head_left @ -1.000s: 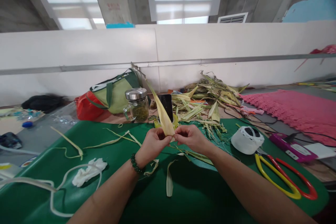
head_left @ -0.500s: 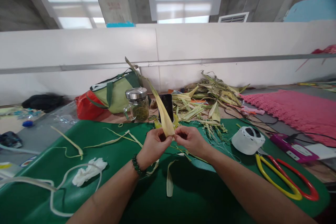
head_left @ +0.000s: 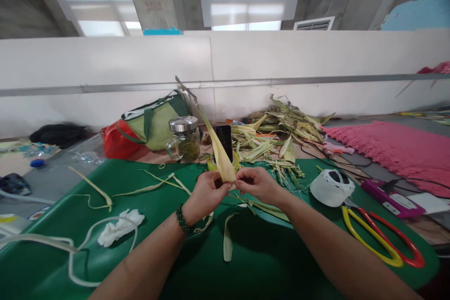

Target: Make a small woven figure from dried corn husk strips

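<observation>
A long pale yellow-green leaf (head_left: pixel 220 152) stands up from between my two hands above the green table cover (head_left: pixel 260 262). My left hand (head_left: pixel 205 193), with a dark green bead bracelet (head_left: pixel 182 219) at the wrist, pinches the leaf's lower end from the left. My right hand (head_left: pixel 258 183) pinches the same end from the right. The fingertips of both hands meet at the leaf's base. The leaf's thin tip reaches up and left in front of the white wall.
A heap of leaves (head_left: pixel 277 133) lies behind the hands, beside a lidded glass jar (head_left: pixel 184 138), a dark phone (head_left: pixel 225 140) and a green bag (head_left: pixel 154 119). Right: white tape roll (head_left: pixel 330 187), yellow and red scissors (head_left: pixel 381 239), pink mat (head_left: pixel 397 145). Left: crumpled tissue (head_left: pixel 117 227), loose leaf strips (head_left: pixel 94 190).
Hardly anything has moved: both hands keep pinching the leaf's base, and the leaf's tip has swayed slightly.
</observation>
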`<act>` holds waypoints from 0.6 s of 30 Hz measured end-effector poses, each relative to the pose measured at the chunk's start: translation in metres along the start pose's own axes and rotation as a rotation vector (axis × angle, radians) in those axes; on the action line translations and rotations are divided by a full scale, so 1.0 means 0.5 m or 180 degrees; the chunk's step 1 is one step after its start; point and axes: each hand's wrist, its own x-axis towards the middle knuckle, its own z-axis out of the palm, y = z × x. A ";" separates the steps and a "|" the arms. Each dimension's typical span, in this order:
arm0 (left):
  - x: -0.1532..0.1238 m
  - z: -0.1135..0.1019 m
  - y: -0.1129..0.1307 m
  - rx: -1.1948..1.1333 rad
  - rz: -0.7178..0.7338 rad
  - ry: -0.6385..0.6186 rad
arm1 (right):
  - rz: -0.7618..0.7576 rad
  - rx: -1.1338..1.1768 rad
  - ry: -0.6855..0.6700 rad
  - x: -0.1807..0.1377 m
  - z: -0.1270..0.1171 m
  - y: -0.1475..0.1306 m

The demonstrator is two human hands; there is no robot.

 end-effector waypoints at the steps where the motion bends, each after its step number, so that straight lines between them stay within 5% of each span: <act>1: 0.000 0.000 0.000 0.0068 0.0028 0.0015 | 0.0007 -0.0017 -0.0030 -0.001 0.000 -0.001; 5: -0.002 0.003 -0.002 0.0395 0.0204 0.0049 | -0.0142 -0.0380 0.0079 -0.004 0.007 -0.002; 13: -0.003 0.010 -0.011 0.1467 0.0628 0.0330 | -0.0468 -0.1744 0.1017 -0.010 0.047 0.010; 18: 0.001 0.009 -0.019 0.1418 0.0664 0.0369 | -0.0426 -0.2084 0.1174 -0.011 0.058 0.009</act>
